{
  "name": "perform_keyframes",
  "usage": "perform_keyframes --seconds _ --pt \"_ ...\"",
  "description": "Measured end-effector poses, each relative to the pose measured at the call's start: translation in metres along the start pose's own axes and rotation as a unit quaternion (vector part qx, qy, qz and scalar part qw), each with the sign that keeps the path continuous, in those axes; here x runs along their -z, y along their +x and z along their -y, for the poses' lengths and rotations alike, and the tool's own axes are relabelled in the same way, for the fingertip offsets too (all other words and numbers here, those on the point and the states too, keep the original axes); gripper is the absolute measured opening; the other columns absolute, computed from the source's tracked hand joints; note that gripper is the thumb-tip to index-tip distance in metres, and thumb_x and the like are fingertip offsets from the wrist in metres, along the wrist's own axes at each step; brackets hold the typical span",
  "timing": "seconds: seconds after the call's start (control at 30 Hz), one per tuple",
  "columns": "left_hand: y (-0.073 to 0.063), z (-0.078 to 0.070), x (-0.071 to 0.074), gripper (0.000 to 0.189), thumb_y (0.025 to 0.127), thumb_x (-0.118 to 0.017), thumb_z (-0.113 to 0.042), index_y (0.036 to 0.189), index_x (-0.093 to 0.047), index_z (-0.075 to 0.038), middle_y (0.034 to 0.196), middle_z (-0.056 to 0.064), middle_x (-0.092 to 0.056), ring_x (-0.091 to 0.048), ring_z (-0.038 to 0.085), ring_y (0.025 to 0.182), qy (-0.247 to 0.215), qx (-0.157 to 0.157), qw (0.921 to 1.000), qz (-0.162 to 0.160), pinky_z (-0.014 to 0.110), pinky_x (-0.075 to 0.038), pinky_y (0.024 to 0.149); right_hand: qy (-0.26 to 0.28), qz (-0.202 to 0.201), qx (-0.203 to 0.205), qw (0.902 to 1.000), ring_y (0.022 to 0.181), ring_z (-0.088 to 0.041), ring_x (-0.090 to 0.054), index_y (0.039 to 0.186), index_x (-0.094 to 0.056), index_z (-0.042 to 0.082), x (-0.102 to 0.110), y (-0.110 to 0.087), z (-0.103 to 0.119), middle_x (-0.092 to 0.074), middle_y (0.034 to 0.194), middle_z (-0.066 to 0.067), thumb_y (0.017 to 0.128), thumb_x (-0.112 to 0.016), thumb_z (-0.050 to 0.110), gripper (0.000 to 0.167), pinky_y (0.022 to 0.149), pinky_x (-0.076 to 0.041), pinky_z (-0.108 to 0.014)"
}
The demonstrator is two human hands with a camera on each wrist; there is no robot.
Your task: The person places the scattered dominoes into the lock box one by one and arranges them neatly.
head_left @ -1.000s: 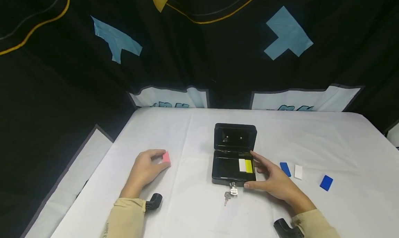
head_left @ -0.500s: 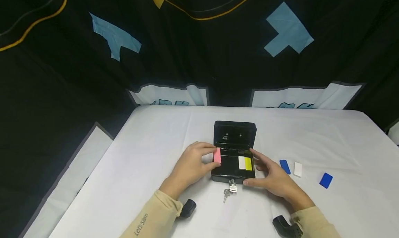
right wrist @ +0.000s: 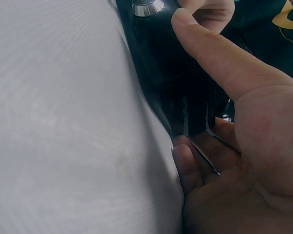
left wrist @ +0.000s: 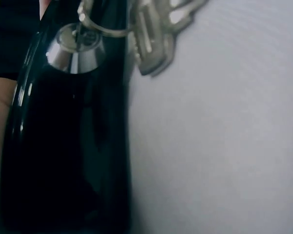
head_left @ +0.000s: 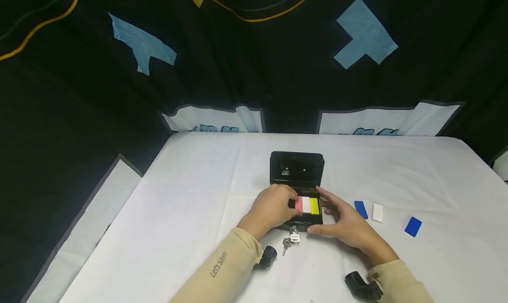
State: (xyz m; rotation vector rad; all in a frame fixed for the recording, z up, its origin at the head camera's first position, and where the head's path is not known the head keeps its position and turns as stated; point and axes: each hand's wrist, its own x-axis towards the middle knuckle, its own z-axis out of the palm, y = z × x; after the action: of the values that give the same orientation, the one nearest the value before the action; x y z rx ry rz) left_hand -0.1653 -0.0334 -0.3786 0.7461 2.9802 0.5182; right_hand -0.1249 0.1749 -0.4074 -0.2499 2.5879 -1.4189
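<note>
risk, first: the pink tile (head_left: 299, 204) could end up askew or ride over the inner white tile (head_left: 306, 205) — likely cause, the left hand (head_left: 274, 208) letting go before the piece lies flat. too hard a sideways push might also crowd the inner white tile and the yellow tile (head_left: 315, 206) against the wall and tip one up. risk, second: a knock to the raised lid (head_left: 296, 167) could drop it on the fingers. risk, third: should the right hand (head_left: 347, 226) slacken, the black box (head_left: 312, 220) may slide on the surface (head_left: 198, 184). the keys (head_left: 286, 245), ringed at the lock (head_left: 293, 229), could snag the left sleeve (head_left: 222, 267).

hands: the left pinches the pink tile between thumb and fingers; the right grips the box's right side — thumb at the near corner, fingers reaching to the far one.

item: the pink tile sits within the box, just left of the inner white tile, apparently edge to edge. the visible part is flat, straight-edged, evenly pink and unmarked. its left portion is covered by the hand, and whether it touches the box floor cannot be told. neither wrist view shows enough of it to assess.
</note>
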Motion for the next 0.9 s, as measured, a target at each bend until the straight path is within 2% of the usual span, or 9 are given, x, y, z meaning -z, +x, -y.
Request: perform_keyframes --seconds 0.4,0.47,0.53,0.6,0.67,0.7,0.77,0.8,0.9 --pt "-0.001 -0.004 0.003 0.034 0.086 -0.082 -0.033 0.114 -0.078 -0.014 0.118 -0.004 -0.065 -0.060 0.017 0.111 -0.004 0.014 0.9996 0.024 0.032 -0.048 0.101 0.003 -0.001 -0.002 1.0000 0.132 -0.040 -0.049 0.159 -0.032 0.021 0.000 0.001 0.000 -0.045 0.151 -0.020 0.069 -0.093 0.041 0.110 0.107 -0.036 -0.064" --pt "-0.004 -0.001 0.006 0.033 0.088 -0.079 -0.033 0.115 -0.078 -0.014 0.118 -0.004 -0.065 -0.060 0.017 0.111 -0.029 0.012 0.9995 -0.003 0.033 -0.048 0.101 0.001 -0.001 -0.004 1.0000 0.132 -0.040 -0.049 0.159 -0.032 0.022 0.000 0.001 0.000 -0.044 0.152 -0.020 0.069 -0.093 0.042 0.111 0.107 -0.035 -0.064" --pt "-0.008 0.005 0.010 0.029 0.089 -0.077 -0.032 0.113 -0.079 -0.016 0.113 -0.006 -0.065 -0.061 0.015 0.107 -0.078 0.011 0.9954 -0.055 0.033 -0.050 0.098 -0.004 -0.003 -0.005 1.0000 0.132 -0.040 -0.048 0.159 -0.032 0.023 0.000 0.001 0.001 -0.044 0.152 -0.020 0.069 -0.093 0.043 0.111 0.107 -0.035 -0.064" --pt "-0.014 0.014 0.014 0.022 0.089 -0.076 -0.030 0.107 -0.080 -0.018 0.106 -0.008 -0.066 -0.061 0.014 0.101 -0.151 0.016 0.9812 -0.118 0.034 -0.052 0.091 -0.009 -0.006 -0.005 0.9999 0.132 -0.040 -0.049 0.159 -0.032 0.023 0.000 0.001 0.001 -0.043 0.153 -0.019 0.068 -0.093 0.044 0.112 0.107 -0.035 -0.065" --pt "-0.019 0.025 0.015 0.017 0.088 -0.077 -0.030 0.101 -0.079 -0.020 0.101 -0.010 -0.064 -0.058 0.014 0.095 -0.228 0.030 0.9588 -0.166 0.035 -0.052 0.084 -0.014 -0.009 -0.006 0.9998 0.131 -0.040 -0.049 0.159 -0.032 0.023 -0.001 0.001 0.002 -0.042 0.153 -0.019 0.068 -0.093 0.045 0.112 0.107 -0.035 -0.064" --pt "-0.023 0.031 0.015 0.016 0.087 -0.078 -0.031 0.101 -0.078 -0.022 0.101 -0.010 -0.062 -0.057 0.014 0.095 -0.265 0.040 0.9473 -0.176 0.035 -0.051 0.083 -0.017 -0.010 -0.007 0.9998 0.131 -0.040 -0.049 0.159 -0.032 0.023 -0.001 0.001 0.002 -0.042 0.154 -0.018 0.068 -0.093 0.046 0.112 0.107 -0.035 -0.064" --pt "-0.028 0.042 0.013 0.022 0.084 -0.081 -0.034 0.104 -0.076 -0.026 0.109 -0.010 -0.060 -0.055 0.017 0.100 -0.331 0.064 0.9264 -0.168 0.038 -0.048 0.085 -0.020 -0.011 -0.010 0.9997 0.130 -0.040 -0.049 0.159 -0.033 0.023 -0.002 0.001 0.002 -0.042 0.154 -0.018 0.067 -0.093 0.046 0.112 0.107 -0.035 -0.064" --pt "-0.030 0.047 0.011 0.028 0.083 -0.082 -0.036 0.109 -0.074 -0.028 0.116 -0.010 -0.059 -0.053 0.018 0.105 -0.355 0.073 0.9195 -0.151 0.040 -0.047 0.089 -0.020 -0.011 -0.011 0.9997 0.130 -0.040 -0.049 0.159 -0.033 0.023 -0.002 0.001 0.002 -0.042 0.154 -0.018 0.067 -0.093 0.046 0.112 0.107 -0.035 -0.064" --pt "-0.035 0.059 0.004 0.052 0.079 -0.086 -0.036 0.127 -0.066 -0.035 0.135 -0.007 -0.053 -0.049 0.024 0.120 -0.395 0.079 0.9118 -0.078 0.049 -0.042 0.101 -0.019 -0.011 -0.012 0.9997 0.130 -0.040 -0.049 0.159 -0.033 0.022 -0.003 0.001 0.001 -0.043 0.153 -0.019 0.068 -0.093 0.045 0.112 0.107 -0.035 -0.065"
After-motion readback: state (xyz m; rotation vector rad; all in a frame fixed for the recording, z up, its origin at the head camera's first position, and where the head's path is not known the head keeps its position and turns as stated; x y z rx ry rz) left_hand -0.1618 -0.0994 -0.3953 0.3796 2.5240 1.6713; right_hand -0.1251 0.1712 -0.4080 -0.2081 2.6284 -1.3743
